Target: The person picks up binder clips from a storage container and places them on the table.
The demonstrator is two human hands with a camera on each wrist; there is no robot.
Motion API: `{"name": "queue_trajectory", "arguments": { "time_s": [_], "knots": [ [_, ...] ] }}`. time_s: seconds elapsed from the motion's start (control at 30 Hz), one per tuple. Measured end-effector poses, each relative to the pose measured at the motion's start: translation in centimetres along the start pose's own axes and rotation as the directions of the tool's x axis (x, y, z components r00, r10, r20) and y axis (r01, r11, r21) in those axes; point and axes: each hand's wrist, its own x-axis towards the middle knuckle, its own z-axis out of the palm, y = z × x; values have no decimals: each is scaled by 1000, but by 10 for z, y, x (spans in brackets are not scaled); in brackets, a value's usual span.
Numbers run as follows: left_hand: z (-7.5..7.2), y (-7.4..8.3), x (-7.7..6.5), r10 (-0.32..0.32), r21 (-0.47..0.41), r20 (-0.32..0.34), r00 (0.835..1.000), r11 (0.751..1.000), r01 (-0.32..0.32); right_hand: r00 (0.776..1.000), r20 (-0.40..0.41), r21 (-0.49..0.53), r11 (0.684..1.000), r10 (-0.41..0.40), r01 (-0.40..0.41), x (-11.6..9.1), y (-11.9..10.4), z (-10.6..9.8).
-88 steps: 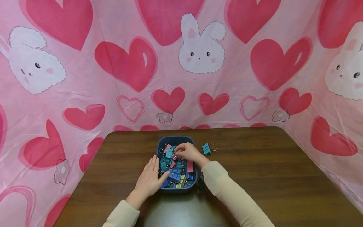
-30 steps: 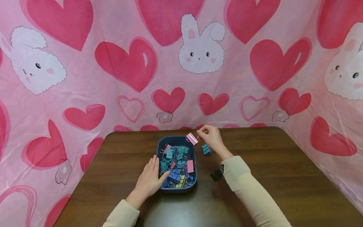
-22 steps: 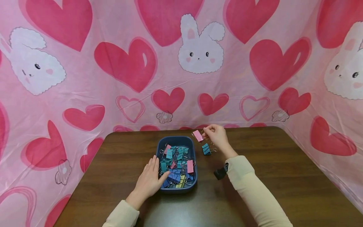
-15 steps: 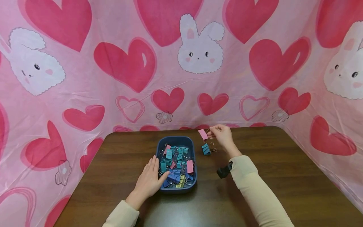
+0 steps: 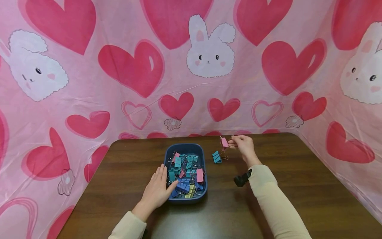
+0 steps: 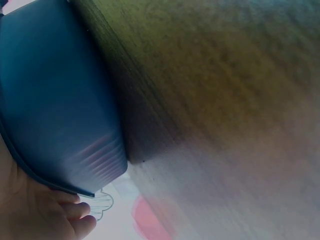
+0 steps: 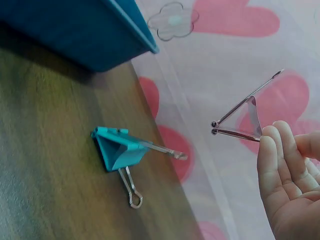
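Note:
Between thumb and fingers my right hand (image 5: 245,148) pinches a pink binder clip (image 5: 224,142) by its wire handle, raised over the far part of the table. The right wrist view shows that clip edge-on, its pink plate (image 7: 254,112) beyond the fingertips. Just below it in the head view, a teal binder clip (image 5: 217,157) lies on the table. My left hand (image 5: 156,188) rests with straight fingers along the left rim of a dark blue bin (image 5: 186,201). In the left wrist view, the fingers (image 6: 75,210) lie beside the bin's rim.
Teal, blue, pink and yellow binder clips (image 5: 183,186) fill much of the bin in a loose heap. The brown wooden table (image 5: 292,186) extends to both sides. A pink heart-patterned cloth (image 5: 209,89) hangs along its back and sides.
My right hand has lifted the pink binder clip out of the bin and carried it rightward, past the bin's far corner to above the teal clip. My left hand has stayed on the rim.

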Motion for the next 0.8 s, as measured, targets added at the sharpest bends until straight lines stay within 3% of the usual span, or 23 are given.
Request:
{"name": "queue_trajectory", "arguments": {
  "time_s": [0.8],
  "knots": [
    [-1, 1, -1, -7, -13, 3, 1000, 1000, 8, 984, -35, 48, 984, 173, -171, 3, 44, -32]
  ]
}}
